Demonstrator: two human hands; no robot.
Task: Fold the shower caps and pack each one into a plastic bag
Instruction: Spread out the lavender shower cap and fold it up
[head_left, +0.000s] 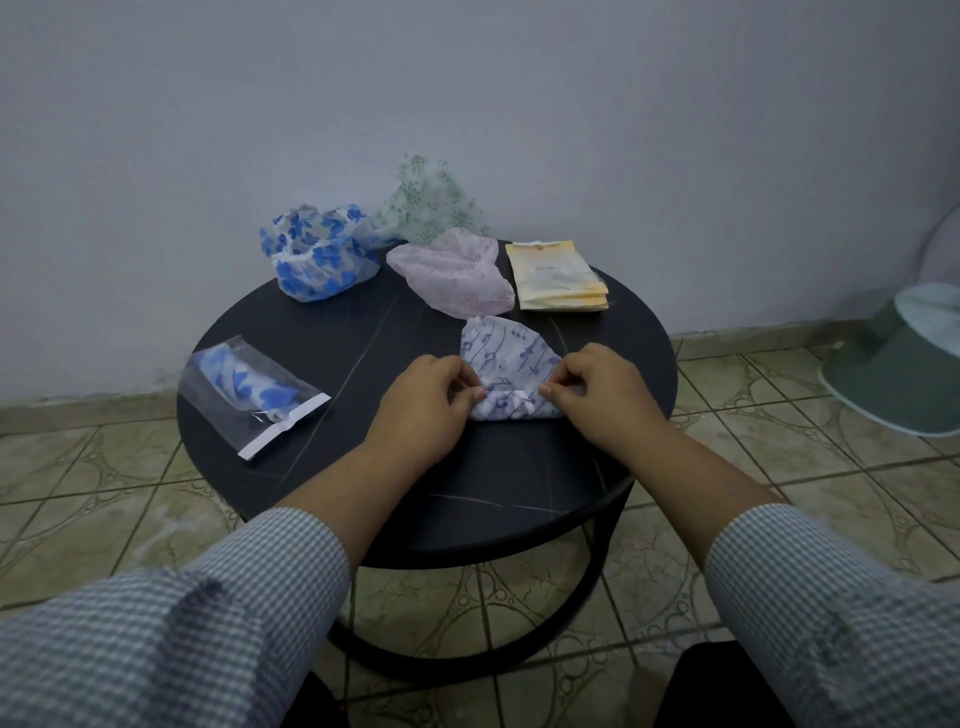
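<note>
At frame centre, our left hand (423, 395) and right hand (597, 389) pinch the thin, limp, slippery purple music-note plastic shower cap (506, 364) by its gathered near edge.

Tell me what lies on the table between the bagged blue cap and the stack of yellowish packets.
In the head view, the music-note cap, pinched by the left hand and right hand, lies between the bagged blue cap and the packet stack, with the pink cap bordering that stretch.
</note>
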